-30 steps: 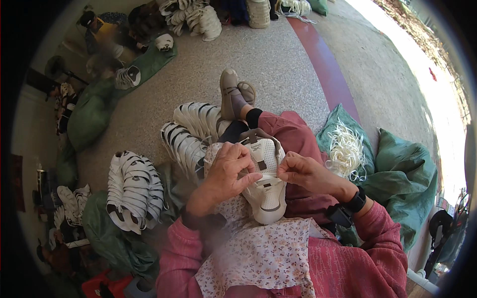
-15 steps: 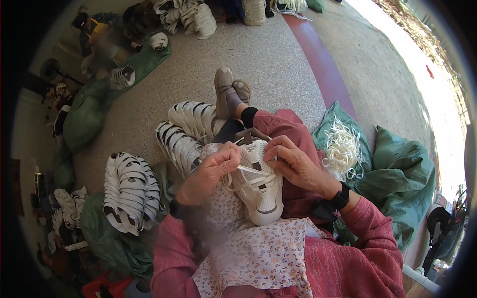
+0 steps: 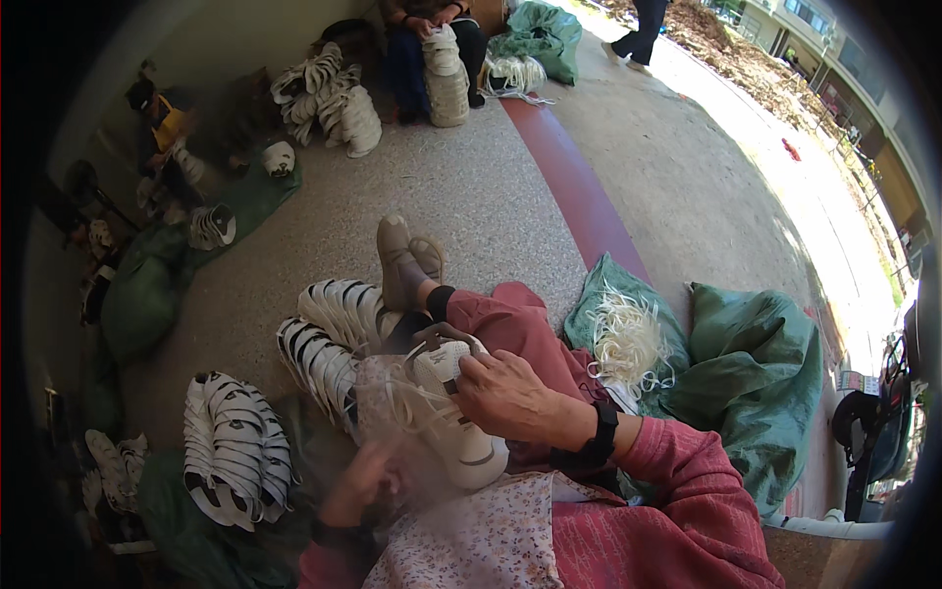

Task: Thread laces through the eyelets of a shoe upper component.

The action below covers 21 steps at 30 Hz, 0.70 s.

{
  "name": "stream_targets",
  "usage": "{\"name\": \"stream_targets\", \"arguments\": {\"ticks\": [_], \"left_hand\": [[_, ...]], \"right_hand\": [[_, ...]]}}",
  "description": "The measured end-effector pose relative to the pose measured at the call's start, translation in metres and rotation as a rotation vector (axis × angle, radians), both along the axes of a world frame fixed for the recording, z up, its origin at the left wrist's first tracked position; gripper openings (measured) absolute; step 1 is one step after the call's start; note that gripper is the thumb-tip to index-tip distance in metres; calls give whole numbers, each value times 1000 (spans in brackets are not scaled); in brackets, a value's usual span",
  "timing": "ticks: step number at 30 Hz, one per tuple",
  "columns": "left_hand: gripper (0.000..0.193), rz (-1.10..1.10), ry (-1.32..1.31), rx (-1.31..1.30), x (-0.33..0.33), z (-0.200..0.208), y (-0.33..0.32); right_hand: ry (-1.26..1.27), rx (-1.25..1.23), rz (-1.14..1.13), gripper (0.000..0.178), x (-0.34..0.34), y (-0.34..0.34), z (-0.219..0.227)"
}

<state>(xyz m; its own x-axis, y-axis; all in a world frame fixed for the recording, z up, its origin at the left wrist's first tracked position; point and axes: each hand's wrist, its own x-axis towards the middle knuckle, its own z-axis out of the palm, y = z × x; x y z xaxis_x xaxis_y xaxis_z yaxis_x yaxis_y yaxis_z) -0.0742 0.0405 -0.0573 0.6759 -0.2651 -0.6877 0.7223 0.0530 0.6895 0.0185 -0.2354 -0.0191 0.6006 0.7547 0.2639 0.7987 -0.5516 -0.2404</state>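
On my lap, over a floral apron [image 3: 491,530], lies a white and beige shoe upper [image 3: 473,454] with a brown collar and its toe toward me. My right hand [image 3: 510,393] is closed on the upper's edge near the tongue, fingers bent and pressed together. Whether a lace is also in those fingers is hidden. A pale shoelace [image 3: 412,398] shows blurred along the upper's left side. My left hand [image 3: 378,473] is off the upper, low and to its left; motion smears its fingers, so what it holds cannot be made out.
Nested stacks of white uppers [image 3: 235,452] stand left and beyond my lap [image 3: 339,309]. At right, loose white laces [image 3: 633,344] lie on a green sack [image 3: 756,363]. Seated people [image 3: 432,39] handle uppers at the far side; another person [image 3: 643,34] stands outside.
My left hand has pulled away from the lacing, down and toward me. My right hand has closed on the upper's edge. The view has tilted up, showing more of the far side.
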Motion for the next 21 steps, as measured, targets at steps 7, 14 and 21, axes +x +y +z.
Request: {"name": "stream_targets", "arguments": {"ticks": [7, 14, 21], "left_hand": [[40, 434, 65, -214, 12, -33, -23], [21, 725, -181, -231, 17, -21, -26], [19, 813, -631, -448, 7, 28, 44]], "right_hand": [[-160, 19, -39, 11, -10, 11, -7], [-4, -29, -2, 13, -9, 6, 2], [1103, 694, -88, 7, 11, -17, -11]]}}
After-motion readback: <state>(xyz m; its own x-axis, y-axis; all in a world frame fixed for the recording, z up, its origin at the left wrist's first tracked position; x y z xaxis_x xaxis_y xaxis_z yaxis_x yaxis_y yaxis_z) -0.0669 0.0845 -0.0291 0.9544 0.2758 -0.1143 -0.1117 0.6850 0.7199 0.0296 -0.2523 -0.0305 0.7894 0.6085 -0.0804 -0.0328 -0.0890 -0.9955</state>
